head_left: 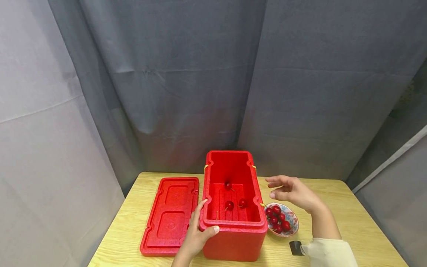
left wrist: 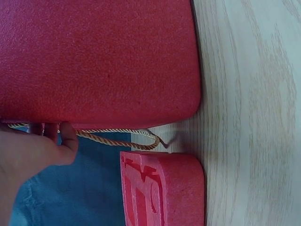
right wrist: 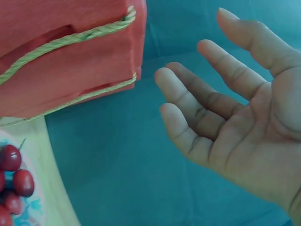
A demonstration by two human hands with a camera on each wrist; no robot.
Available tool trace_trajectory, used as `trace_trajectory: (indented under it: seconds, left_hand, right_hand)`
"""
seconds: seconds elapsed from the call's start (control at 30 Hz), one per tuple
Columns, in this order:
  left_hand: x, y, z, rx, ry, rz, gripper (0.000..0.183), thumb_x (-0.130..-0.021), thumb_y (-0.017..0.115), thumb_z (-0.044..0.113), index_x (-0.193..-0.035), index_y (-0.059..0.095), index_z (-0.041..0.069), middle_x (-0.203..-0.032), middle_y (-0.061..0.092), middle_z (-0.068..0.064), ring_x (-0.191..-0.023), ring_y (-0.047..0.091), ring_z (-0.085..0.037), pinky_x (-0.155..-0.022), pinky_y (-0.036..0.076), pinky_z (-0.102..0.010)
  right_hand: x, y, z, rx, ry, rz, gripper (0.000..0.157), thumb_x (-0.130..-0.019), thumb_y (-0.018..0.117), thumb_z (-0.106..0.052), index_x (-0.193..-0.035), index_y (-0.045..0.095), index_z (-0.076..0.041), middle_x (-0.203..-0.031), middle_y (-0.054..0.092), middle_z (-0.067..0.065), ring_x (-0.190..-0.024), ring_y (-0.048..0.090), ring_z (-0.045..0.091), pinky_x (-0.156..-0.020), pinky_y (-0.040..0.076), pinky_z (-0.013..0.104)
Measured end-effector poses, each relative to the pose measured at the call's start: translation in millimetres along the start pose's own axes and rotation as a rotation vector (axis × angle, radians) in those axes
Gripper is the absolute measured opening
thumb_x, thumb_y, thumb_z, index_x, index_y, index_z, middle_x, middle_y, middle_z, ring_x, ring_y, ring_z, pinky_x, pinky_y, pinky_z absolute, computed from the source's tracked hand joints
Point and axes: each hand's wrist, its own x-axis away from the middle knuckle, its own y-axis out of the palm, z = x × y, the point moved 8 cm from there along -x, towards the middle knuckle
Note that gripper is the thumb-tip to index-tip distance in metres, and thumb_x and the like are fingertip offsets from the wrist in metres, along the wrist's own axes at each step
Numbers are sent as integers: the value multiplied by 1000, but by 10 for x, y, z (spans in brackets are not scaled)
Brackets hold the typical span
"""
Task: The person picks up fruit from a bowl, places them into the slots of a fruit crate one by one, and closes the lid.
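Note:
A red foam box stands lidless on the table. Three cherries lie apart on its floor, and a stem shows by the left wall, its lower end hidden. My left hand holds the box's near left corner, thumb at the front rim and fingers along the left side, beside a yellow rope. To the right of the box, my right hand hovers with relaxed fingers and nothing in it. Below it is a patterned bowl with several cherries.
The red lid lies on the table to the left of the box. A small black object is by the right sleeve. Grey curtains hang behind the table and at both sides.

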Motion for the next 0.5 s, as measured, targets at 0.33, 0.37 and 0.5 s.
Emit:
trace_trajectory:
  seconds: [0.33, 0.37, 0.5]
  left_hand:
    - [-43, 5, 23, 2, 10, -71, 82, -78, 72, 19, -144, 25, 29, -138, 21, -14, -120, 32, -34, -91, 34, -45]
    - [-46, 7, 28, 8, 14, -82, 82, -78, 71, 19, -145, 24, 29, -139, 20, -14, -120, 33, -34, -91, 34, -44]
    - [-45, 18, 45, 39, 32, -123, 82, -80, 70, 17, -146, 22, 28, -140, 17, -14, -117, 39, -33, -89, 37, -41]
  right_hand:
    - [118, 12, 395, -58, 59, 41, 47, -84, 68, -13, -125, 52, 3, -115, 56, 24, -94, 61, 30, -76, 50, 32]
    - [132, 17, 438, -76, 67, 46, 47, -84, 68, -12, -125, 52, 3, -115, 55, 25, -94, 61, 30, -76, 50, 32]
    - [183, 39, 614, -129, 90, 79, 47, -84, 67, -9, -126, 50, 6, -119, 53, 27, -95, 60, 31, -75, 51, 33]
